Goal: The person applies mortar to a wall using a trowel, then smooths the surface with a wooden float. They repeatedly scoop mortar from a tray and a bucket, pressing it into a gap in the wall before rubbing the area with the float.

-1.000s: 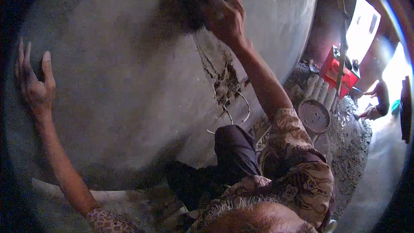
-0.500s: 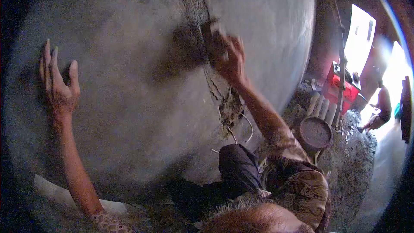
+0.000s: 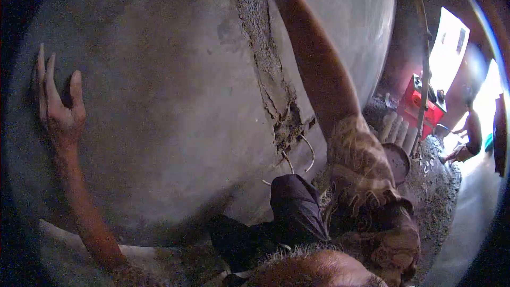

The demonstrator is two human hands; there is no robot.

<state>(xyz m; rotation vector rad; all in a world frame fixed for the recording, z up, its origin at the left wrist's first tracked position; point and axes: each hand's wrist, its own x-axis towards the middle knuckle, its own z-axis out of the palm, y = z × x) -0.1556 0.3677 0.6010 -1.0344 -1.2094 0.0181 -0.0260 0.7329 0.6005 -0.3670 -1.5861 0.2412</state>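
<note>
My left hand (image 3: 58, 111) lies flat against a big curved concrete wall (image 3: 159, 101), fingers spread, holding nothing. My right forearm (image 3: 313, 69) stretches up along the wall, and the hand passes out of sight at the top edge. A rough, cracked seam of dark mortar (image 3: 265, 74) runs down the wall beside that arm. It widens into a broken patch where thin wire loops (image 3: 303, 154) stick out.
My knee in dark trousers (image 3: 295, 202) is close to the wall's foot. A round pan (image 3: 397, 160) of grey mix sits on gravel to the right, near pale tubes. Further right are a red machine (image 3: 419, 103) and another person (image 3: 467, 133) crouching in bright light.
My right hand, which held a dark tool against the seam, has swept upward out of the picture. My left hand has shifted slightly left on the wall.
</note>
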